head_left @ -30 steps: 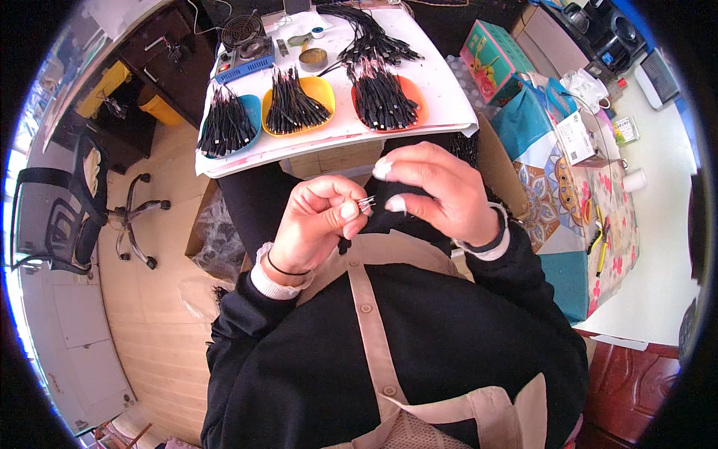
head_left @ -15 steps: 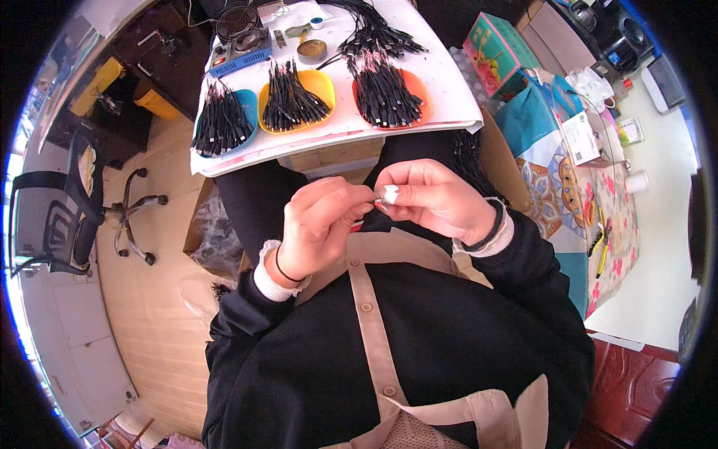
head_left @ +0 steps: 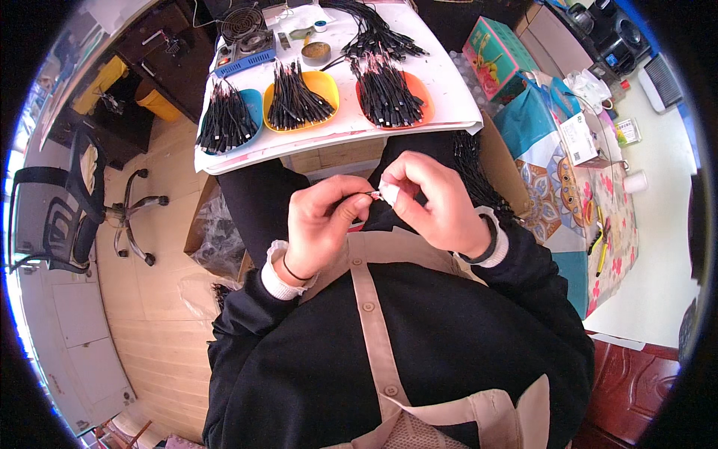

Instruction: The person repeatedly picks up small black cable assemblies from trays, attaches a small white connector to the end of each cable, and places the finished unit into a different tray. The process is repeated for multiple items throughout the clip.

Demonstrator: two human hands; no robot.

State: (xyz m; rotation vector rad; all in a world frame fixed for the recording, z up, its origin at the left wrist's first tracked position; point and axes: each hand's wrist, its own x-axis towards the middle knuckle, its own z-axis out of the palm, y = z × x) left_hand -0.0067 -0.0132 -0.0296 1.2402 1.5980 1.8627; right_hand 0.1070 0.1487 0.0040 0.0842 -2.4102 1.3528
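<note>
The cable point(head_left: 375, 195) is located in front of the torso, above the lap and short of the worktop point(head_left: 454, 93), its end bridging the gap between the hands. The left hand point(head_left: 320, 224) pinches it between thumb and forefinger; the right hand point(head_left: 440, 203) is narrowed, white-covered thumb and fingertips drawn together at the exposed wires. Handling: expect a light, flexible part; the jacket should tolerate a firm pinch, whereas the thin wires are likely to bend, fray or snap under a sharp pull. Take hold on the jacket, close behind the wires, and apply only fingertip pressure beyond that point. Visibility: the left hand conceals most of the cable, including any connector; the right fingertips cover the wire tips. Wire count and whether the right fingertips actually grip cannot be determined.
</note>
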